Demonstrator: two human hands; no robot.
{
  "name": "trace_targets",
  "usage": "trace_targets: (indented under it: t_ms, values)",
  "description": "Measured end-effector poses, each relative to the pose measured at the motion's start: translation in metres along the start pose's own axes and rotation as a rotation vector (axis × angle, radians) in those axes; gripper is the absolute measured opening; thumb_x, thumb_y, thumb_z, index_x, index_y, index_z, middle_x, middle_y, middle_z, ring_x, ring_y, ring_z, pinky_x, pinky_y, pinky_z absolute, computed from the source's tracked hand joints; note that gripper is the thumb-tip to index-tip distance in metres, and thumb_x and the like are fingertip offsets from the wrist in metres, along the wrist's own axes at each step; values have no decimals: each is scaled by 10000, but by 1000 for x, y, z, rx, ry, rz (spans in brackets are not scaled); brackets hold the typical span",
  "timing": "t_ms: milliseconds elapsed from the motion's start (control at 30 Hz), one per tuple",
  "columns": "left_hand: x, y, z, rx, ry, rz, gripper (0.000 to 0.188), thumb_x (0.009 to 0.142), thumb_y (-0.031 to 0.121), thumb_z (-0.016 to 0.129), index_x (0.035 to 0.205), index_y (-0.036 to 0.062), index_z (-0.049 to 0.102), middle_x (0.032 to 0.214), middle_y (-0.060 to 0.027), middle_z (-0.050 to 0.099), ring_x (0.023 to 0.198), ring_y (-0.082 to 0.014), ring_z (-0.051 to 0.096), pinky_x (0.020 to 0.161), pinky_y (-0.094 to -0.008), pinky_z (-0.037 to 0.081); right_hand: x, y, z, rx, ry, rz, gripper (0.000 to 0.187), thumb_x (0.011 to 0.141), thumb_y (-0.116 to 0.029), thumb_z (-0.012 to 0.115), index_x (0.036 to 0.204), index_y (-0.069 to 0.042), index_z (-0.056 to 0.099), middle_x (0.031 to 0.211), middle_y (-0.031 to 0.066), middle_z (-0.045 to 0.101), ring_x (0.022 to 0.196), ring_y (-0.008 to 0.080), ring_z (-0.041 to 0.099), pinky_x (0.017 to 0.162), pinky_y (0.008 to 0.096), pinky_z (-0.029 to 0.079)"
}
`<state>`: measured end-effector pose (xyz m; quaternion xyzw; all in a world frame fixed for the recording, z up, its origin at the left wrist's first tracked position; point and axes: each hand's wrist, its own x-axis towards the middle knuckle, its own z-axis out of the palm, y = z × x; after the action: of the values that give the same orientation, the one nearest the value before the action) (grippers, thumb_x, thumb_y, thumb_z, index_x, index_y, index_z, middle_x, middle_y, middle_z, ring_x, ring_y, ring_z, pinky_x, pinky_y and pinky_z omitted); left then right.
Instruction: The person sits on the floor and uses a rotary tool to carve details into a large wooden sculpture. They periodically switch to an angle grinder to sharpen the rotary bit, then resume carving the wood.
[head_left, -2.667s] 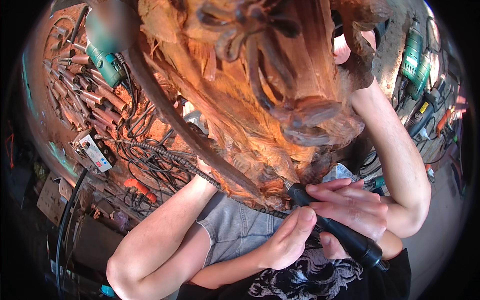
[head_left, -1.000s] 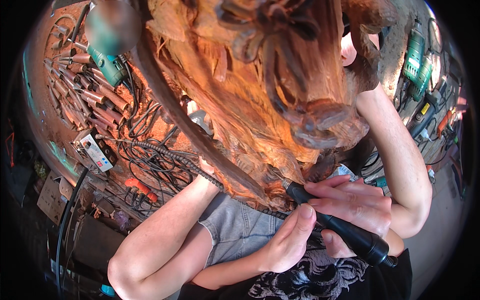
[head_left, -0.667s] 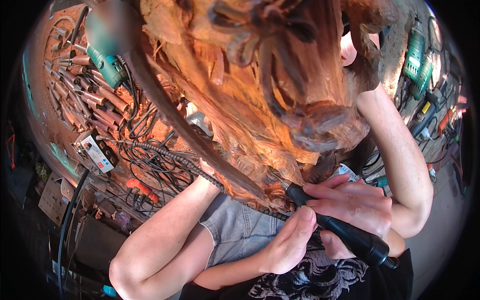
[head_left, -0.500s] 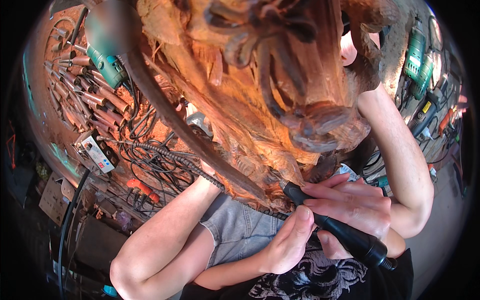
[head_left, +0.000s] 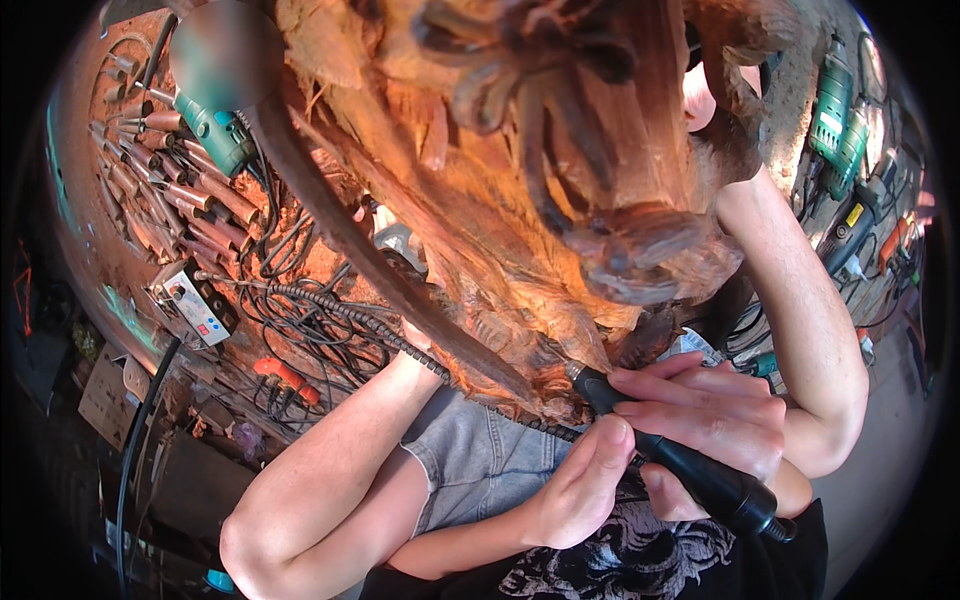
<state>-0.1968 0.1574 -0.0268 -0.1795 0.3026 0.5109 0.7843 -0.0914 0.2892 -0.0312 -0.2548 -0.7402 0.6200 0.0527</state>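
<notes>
Detail work on a reddish-brown wooden carving (head_left: 470, 220), which occupied the centre of the scene from the far edge almost to the hands. The right hand (head_left: 715, 425) was wrapped around a black handpiece (head_left: 695, 475), fingers over its upper side and thumb beneath. The left hand (head_left: 585, 485) lay just to its left, thumb and fingertips drawn together against the tool; whether they pinched anything could not be told. The metal nose (head_left: 573, 369) pointed at the near end of the wood; contact at the tip was too small to confirm.

By appearance, the work stood partway. The petalled flower (head_left: 540, 45) at the far side and the lobed form (head_left: 660, 255) to the right were already shaped, with dark, rounded surfaces. The middle, orange and fibrous, showed ragged splinters and flat cut facets, and probably called for further refining, as did the uneven folds near the bit.

A long, smooth, curved band (head_left: 350, 230) bordered the left side. Beyond it lay slender tools (head_left: 180, 190) with coppery cylindrical ends, a green power tool (head_left: 215, 130), a pale-faced control box (head_left: 190, 305) and tangled black cables (head_left: 300, 345) on rust-coloured dust.
</notes>
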Motion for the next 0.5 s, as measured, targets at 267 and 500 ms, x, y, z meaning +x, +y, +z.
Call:
trace_targets:
  t_ms: [267,500]
  values:
    - [3,6,11,-52,16,-6,1054,980,795,278,1619,-33,139,1654,-302,242,1528,-362,322,1235,-447,307,5,1,-9,44,-32,-31,356,852,-211,728,1052,84,730,1073,304,740,731,299,742,673,349,610]
    - [0,10,12,-65,39,-18,1046,985,789,280,1617,-34,146,1651,-301,249,1530,-363,318,1239,-451,297,1,0,-9,43,-42,-6,339,852,-190,715,1053,82,731,1076,297,741,734,302,742,676,349,611]
